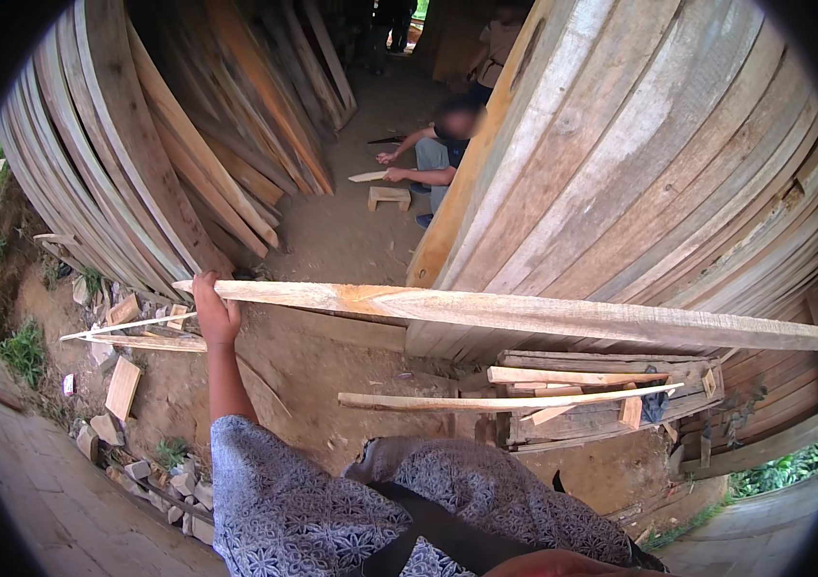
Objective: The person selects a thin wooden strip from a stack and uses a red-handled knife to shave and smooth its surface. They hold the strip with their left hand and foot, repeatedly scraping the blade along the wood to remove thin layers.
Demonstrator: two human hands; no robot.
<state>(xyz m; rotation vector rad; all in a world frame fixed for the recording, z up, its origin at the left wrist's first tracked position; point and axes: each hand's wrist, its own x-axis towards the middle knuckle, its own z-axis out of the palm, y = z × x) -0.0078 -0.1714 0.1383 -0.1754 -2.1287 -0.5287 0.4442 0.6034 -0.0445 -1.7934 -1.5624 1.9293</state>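
A long, narrow wooden plank [524, 313] stretches across the view in front of me, from the left out to the far right. My left hand [218, 310] is closed around it close to its left end, with the arm stretched forward. The plank's face is pale and rough, with a yellowish patch left of its middle. My right hand does not show. Below the plank, a thin pale strip of wood [505, 399] lies over a low stack of boards [601, 438], partly sticking out to the left.
Tall boards lean at the left [106, 125] and in a large stack at the right [611, 144]. Between them a person [433, 163] crouches beside a small wooden stool [389, 197], holding a piece of wood. Stones [106, 430] and offcuts [122, 388] litter the dirt at left.
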